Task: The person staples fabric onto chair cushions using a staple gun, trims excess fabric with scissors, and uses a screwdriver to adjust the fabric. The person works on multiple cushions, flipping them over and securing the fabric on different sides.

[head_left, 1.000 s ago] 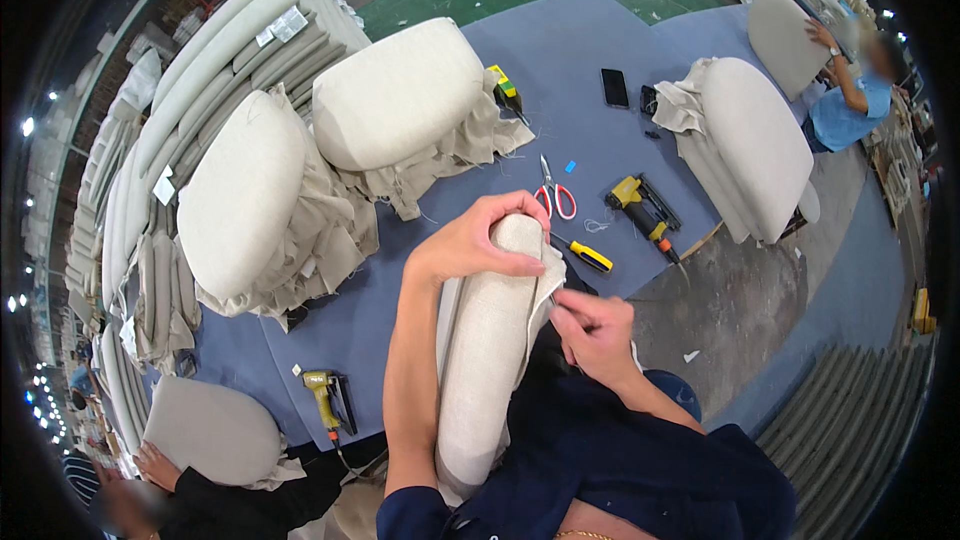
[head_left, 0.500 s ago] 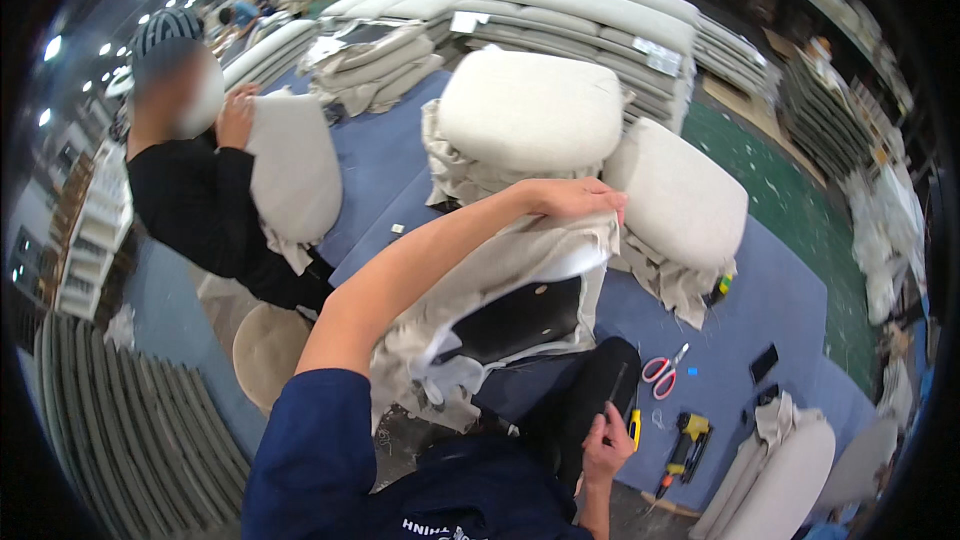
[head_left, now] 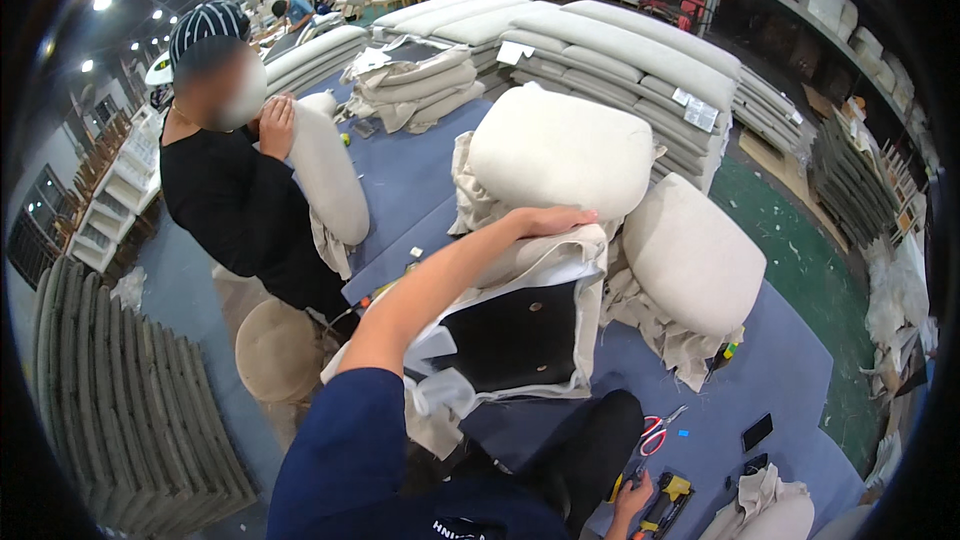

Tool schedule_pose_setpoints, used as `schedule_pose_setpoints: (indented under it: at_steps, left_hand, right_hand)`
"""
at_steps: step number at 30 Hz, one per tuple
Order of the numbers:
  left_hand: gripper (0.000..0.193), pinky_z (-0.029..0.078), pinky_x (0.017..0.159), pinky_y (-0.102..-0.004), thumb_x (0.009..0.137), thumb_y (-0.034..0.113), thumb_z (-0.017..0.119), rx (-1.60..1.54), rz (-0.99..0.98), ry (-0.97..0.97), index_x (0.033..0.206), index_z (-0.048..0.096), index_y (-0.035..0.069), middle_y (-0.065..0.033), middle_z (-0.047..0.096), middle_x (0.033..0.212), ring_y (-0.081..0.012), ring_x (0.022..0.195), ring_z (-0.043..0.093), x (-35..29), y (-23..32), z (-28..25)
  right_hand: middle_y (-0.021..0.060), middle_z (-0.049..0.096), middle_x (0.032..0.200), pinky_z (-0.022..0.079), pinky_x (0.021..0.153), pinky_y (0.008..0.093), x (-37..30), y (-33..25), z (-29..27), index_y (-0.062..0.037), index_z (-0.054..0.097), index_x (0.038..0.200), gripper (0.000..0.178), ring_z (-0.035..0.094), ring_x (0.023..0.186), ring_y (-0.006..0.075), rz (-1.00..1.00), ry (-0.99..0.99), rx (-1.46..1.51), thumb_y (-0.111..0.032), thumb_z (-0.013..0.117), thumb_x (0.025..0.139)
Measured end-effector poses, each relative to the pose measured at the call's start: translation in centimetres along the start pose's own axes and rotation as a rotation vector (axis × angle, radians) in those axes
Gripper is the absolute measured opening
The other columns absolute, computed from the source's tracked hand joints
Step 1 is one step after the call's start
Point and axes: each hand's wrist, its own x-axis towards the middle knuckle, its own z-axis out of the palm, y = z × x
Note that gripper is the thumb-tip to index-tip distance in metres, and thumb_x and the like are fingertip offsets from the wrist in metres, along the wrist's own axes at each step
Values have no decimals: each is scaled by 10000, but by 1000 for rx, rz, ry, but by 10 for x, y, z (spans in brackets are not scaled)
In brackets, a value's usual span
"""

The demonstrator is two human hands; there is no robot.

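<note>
An upholstered seat (head_left: pixel 510 335) lies with its black underside showing, beige cover fabric and white lining folded around its edges. My left arm reaches across it, and my left hand (head_left: pixel 562 220) is closed over the fabric at its far edge. At the lower right, my right hand (head_left: pixel 632 496) is closed around a dark slim tool (head_left: pixel 636 478), mostly hidden and too small to name exactly. Red-handled scissors (head_left: pixel 654 435) lie just beyond that hand. A yellow-and-black staple gun (head_left: pixel 668 506) rests beside it on the blue table.
Two padded beige seats (head_left: pixel 562 150) (head_left: pixel 695 255) stand beyond and right of mine. A phone (head_left: pixel 758 431) lies at the right. At left, a co-worker (head_left: pixel 235 170) holds a seat near a round stool (head_left: pixel 278 350). Stacked panels (head_left: pixel 130 400) fill the lower left.
My right hand has moved down and right, towards the staple gun, with the dark tool. My left hand stays on the fabric edge; more of the black underside shows. The co-worker's seat has turned.
</note>
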Motion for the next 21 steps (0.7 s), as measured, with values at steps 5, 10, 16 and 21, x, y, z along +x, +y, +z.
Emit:
schedule_pose_setpoints:
  at_steps: [5, 10, 16, 21]
  left_hand:
    - [651, 304, 1182, -375, 1097, 540, 304, 111, -36, 69, 1434, 561, 46, -118, 522, 1497, -246, 1367, 467, -4, 1, 2]
    - [650, 294, 1184, -364, 1099, 529, 276, 40, 200, -96, 1389, 572, 29, -132, 528, 1456, -263, 1360, 460, -23, 43, 33]
    - [663, 289, 1191, -366, 1106, 522, 256, -35, 202, -183, 1409, 571, 23, -132, 547, 1457, -270, 1354, 475, -26, 24, 48]
    - [661, 271, 1200, -367, 1100, 532, 281, 60, 203, -175, 1400, 575, 22, -151, 518, 1460, -278, 1371, 448, -3, 43, 73]
  right_hand:
    - [239, 523, 1375, 370, 1122, 504, -13, 14, -39, 4, 557, 1340, 622, 468, 1300, 422, 262, -11, -184, -61, 729, 745]
    - [160, 566, 1440, 434, 1067, 531, -25, 52, -64, -107, 534, 1448, 744, 509, 1352, 344, 213, -174, -356, -489, 737, 842]
    - [208, 500, 1361, 469, 1036, 553, 23, 19, -31, -65, 568, 1355, 583, 499, 1256, 461, 621, -149, -384, -156, 741, 806]
    - [217, 573, 1275, 498, 978, 542, 40, 33, -8, -22, 649, 1218, 465, 550, 1205, 441, 570, -216, -270, -265, 727, 829]
